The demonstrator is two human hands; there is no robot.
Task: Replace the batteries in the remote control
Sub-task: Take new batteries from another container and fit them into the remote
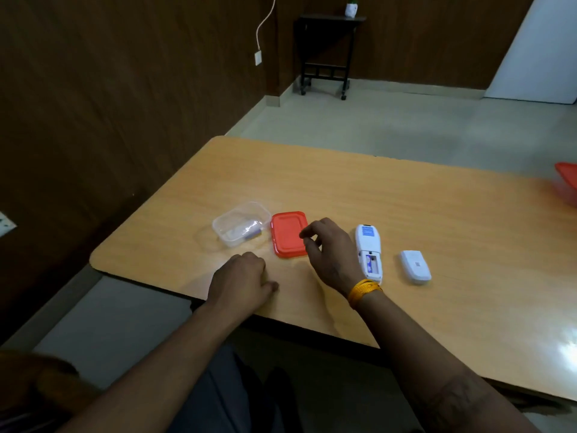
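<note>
Just right of the right hand's (331, 254) loosely curled, empty fingers (307, 234) lies the opened remote (368, 250).

Dark wood-panelled walls (125, 89) meet a pale tiled floor (406, 126). A black side table (327, 51) on castors bears a small white pot (351, 10); a cable (265, 23) runs to a wall socket (258, 57).
</note>
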